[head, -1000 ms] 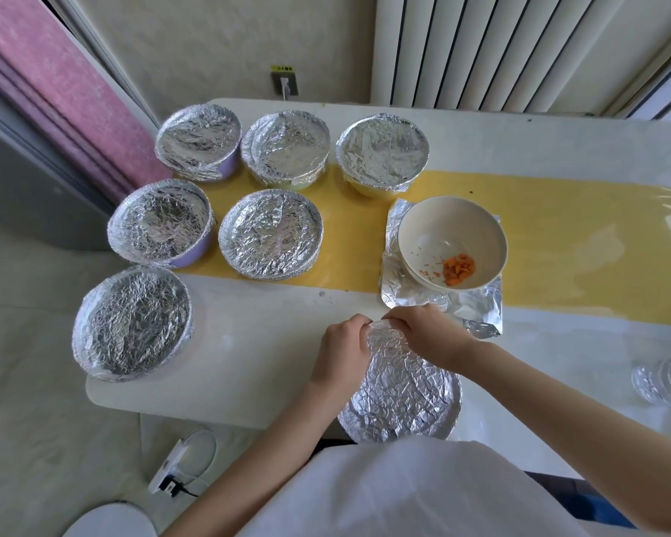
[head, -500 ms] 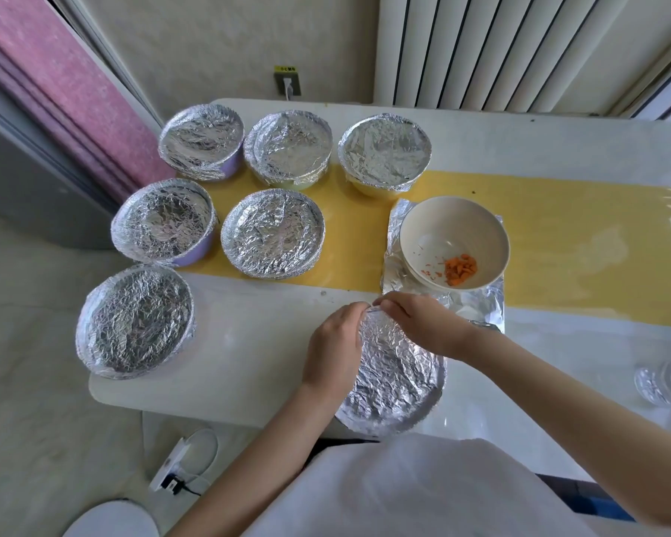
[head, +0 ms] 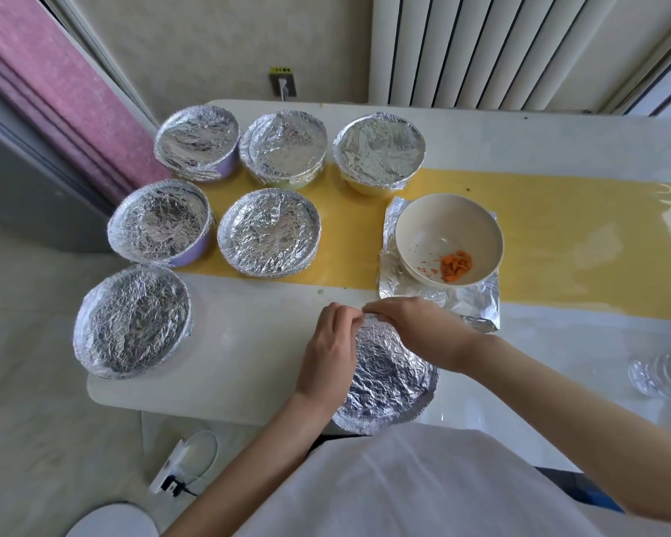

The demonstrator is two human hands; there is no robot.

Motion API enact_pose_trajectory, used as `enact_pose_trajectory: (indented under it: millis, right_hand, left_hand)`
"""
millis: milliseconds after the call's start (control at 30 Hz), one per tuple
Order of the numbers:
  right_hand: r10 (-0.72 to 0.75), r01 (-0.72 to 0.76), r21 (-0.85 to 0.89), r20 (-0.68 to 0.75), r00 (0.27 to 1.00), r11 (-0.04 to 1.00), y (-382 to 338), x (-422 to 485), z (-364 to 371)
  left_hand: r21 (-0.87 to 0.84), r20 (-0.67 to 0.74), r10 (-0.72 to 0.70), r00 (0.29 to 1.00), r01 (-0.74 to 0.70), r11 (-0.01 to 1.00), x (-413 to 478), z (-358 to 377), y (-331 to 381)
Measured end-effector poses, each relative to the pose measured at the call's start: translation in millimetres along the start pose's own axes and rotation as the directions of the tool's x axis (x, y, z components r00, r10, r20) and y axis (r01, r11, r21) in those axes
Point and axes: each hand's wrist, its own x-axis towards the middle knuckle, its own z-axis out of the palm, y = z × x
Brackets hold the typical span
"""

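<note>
Foil bowl (head: 388, 381) is sitting at the near edge of the table (head: 248, 343). The left hand (head: 328, 354) and right hand (head: 419, 331) are pinching foil at its far rim. Tugging hard is risking a tear in the thin sheet, or dragging the bowl off the edge.

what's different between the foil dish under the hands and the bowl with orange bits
The near dish is sealed under crinkled foil; the open bowl shows orange bits, its foil sheet lying flat beneath it. The left hand and right hand pinch the near dish's far rim; the open bowl is untouched. Both are round.
</note>
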Motion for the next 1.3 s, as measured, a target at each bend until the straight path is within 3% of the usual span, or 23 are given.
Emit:
enact_pose_trajectory:
  millis: [133,267,333,500,633,867,1300]
  right_hand:
    - [-0.046,0.033,-0.153,-0.088,0.995,0.988,-2,-3,12]
    - [-0.140,0.114,-0.196,-0.122,0.983,0.974,4,-2,24]
    - [-0.122,0.098,-0.158,-0.145,0.982,0.983,5,1,26]
    - [0.017,0.013,0.128,-0.234,0.972,0.992,8,2,29]
    - [0.022,0.003,0.120,-0.205,0.979,0.993,11,3,31]
    - [-0.057,0.054,-0.024,-0.158,0.986,0.998,9,3,36]
    - [-0.047,0.038,-0.085,-0.104,0.993,0.996,-3,10,24]
  left_hand:
    - [0.001,-0.012,-0.030,0.999,0.030,1.000,-2,1,1]
    - [-0.004,-0.034,-0.051,0.998,0.051,0.999,-3,1,3]
    - [-0.003,-0.037,-0.070,0.997,0.070,0.998,-2,1,3]
    - [-0.001,-0.068,-0.163,0.984,0.164,0.987,-6,-5,-2]
    - [0.067,-0.039,-0.199,0.979,0.201,0.977,-10,-11,-6]
    - [0.012,0.042,-0.217,0.975,0.217,0.976,-11,-14,-12]
    - [0.007,0.067,-0.132,0.989,0.132,0.991,-3,-14,-8]
